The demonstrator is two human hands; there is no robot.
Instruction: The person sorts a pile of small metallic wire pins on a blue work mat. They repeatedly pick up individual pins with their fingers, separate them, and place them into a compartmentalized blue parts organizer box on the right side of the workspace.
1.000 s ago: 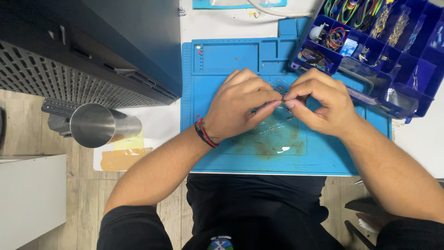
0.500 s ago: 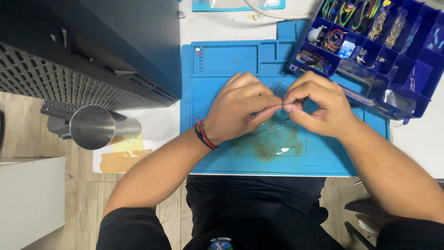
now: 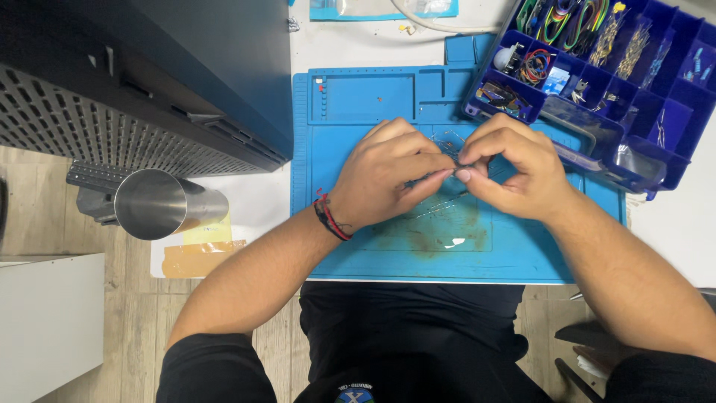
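Seen from the head camera, a blue silicone work mat (image 3: pixel 358 246) is laid on a white table. Over its middle, the left hand (image 3: pixel 388 179) and right hand (image 3: pixel 511 175) are brought together, fingertips pinched shut on a thin dark wire piece (image 3: pixel 440 175). A blue compartment box (image 3: pixel 634 82) is set at the mat's upper right; a steel cup (image 3: pixel 160 203) stands to its left.

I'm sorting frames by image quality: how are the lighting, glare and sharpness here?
Head view: even light; both hands, left hand and right hand, are sharp; the thin item pinched between them is too small to identify; soft glare on the steel cup; wide-angle bending at the edges.
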